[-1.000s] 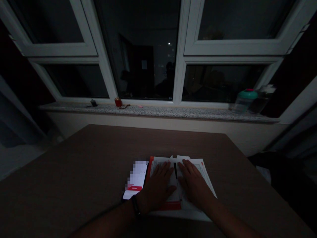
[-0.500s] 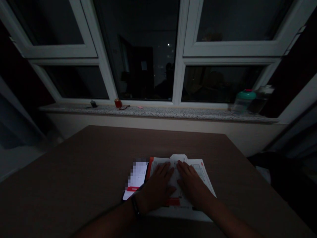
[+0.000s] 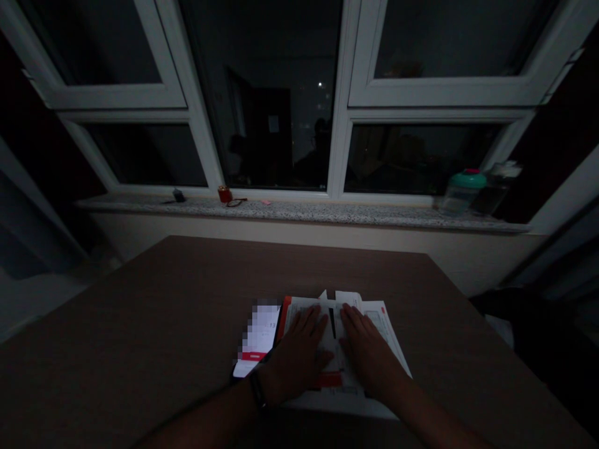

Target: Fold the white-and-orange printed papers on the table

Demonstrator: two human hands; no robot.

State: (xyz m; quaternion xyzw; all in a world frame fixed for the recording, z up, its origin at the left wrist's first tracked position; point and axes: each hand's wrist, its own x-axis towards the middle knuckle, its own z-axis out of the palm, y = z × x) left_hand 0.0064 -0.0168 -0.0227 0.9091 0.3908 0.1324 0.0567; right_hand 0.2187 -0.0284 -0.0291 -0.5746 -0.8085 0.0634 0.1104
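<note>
Fingers (image 3: 309,321) spread open and unclenched, we are pressing our left hand (image 3: 294,358) and right hand (image 3: 369,355) evenly flat on a white, red-edged paper booklet (image 3: 304,303), which is lying on the near part of the brown wood worktop (image 3: 140,330), just right of a lit black smartphone (image 3: 257,333).

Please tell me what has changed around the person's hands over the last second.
The white paper flaps between the left hand and right hand closed, then parted again, leaving a dark slit between them now. Both hands rest flat, gripping nothing. The red strip below them is shorter than a second ago. The lit phone and the teal-lidded bottle on the sill stayed put.
</note>
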